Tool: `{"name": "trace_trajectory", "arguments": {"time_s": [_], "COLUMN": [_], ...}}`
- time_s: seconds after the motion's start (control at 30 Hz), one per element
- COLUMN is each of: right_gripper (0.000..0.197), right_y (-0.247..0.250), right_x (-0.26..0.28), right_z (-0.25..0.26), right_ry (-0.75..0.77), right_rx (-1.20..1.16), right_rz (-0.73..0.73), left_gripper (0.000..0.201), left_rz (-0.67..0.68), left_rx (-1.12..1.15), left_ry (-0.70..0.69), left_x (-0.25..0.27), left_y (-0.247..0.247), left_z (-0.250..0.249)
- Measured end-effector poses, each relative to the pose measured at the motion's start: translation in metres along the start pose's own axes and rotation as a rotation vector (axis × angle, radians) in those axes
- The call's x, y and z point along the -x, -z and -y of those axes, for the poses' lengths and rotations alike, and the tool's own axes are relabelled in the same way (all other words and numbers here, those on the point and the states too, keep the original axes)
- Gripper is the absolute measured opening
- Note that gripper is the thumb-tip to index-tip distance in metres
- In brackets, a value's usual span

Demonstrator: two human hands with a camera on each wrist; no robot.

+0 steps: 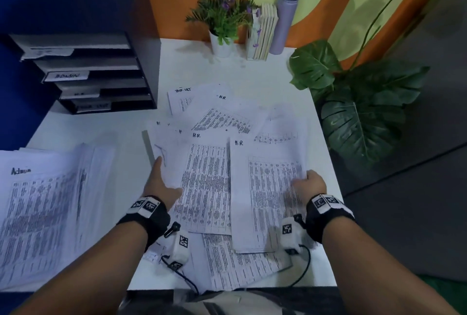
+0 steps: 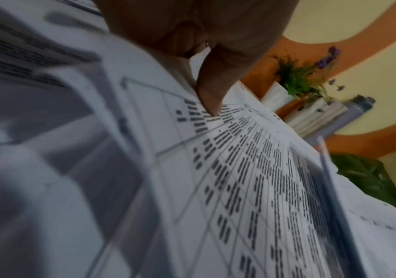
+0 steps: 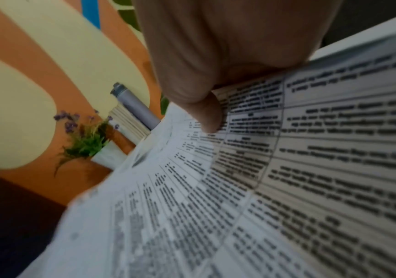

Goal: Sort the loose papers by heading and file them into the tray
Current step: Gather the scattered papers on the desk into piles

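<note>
Loose printed sheets, several headed "H.R.", lie scattered across the middle of the white table point(image 1: 108, 125). My right hand point(image 1: 312, 183) grips the right edge of one H.R. sheet point(image 1: 265, 188), thumb point(image 3: 208, 116) on top of that sheet point(image 3: 311, 150). My left hand point(image 1: 161, 180) lies at the pile's left edge with its fingers straight. Its thumb point(image 2: 211, 94) presses on another H.R. sheet point(image 1: 204, 183), seen close in the left wrist view point(image 2: 239, 169). A black file tray point(image 1: 149, 62) with labelled shelves, one reading "ADMIN", stands at the back left.
A thick stack headed "Admin" point(image 1: 45, 201) lies at the front left. A potted flower point(image 1: 222, 44), upright books point(image 1: 264, 31) and a grey bottle point(image 1: 285, 19) stand at the back. A large leafy plant point(image 1: 353, 112) stands beside the table's right edge.
</note>
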State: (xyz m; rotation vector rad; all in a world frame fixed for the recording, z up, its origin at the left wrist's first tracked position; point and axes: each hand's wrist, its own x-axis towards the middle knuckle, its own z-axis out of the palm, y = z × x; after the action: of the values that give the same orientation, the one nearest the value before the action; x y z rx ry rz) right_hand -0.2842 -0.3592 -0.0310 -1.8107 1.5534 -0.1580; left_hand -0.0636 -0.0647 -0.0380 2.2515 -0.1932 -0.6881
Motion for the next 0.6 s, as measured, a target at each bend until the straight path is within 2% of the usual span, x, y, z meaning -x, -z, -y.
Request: {"name": "trace_trajectory", "arguments": {"time_s": [0.07, 0.13, 0.2, 0.37, 0.53, 0.6], "right_gripper": [0.020, 0.026, 0.025, 0.020, 0.016, 0.015], "right_y": [0.005, 0.014, 0.023, 0.038, 0.053, 0.061], "right_x": [0.002, 0.005, 0.013, 0.040, 0.065, 0.077], "right_z": [0.006, 0.015, 0.028, 0.061, 0.091, 0.107], "right_ry": [0.060, 0.151, 0.224, 0.298, 0.446, 0.524], "right_rx": [-0.079, -0.030, 0.048, 0.070, -0.056, -0.123], "right_rz": [-0.115, -0.210, -0.228, -0.387, -0.551, -0.615], "left_gripper": [0.103, 0.102, 0.098, 0.066, 0.044, 0.034], "left_rz": [-0.031, -0.057, -0.078, -0.090, -0.187, -0.177], "left_rx": [0.043, 0.063, 0.086, 0.017, -0.120, -0.141], "left_ry": [0.044, 0.067, 0.121, 0.168, 0.104, 0.081], "left_x": [0.000, 0.002, 0.005, 0.008, 0.016, 0.016], "left_y": [0.011, 0.020, 0.028, 0.041, 0.048, 0.053], "left_z": [0.011, 0.019, 0.021, 0.018, 0.011, 0.013]}}
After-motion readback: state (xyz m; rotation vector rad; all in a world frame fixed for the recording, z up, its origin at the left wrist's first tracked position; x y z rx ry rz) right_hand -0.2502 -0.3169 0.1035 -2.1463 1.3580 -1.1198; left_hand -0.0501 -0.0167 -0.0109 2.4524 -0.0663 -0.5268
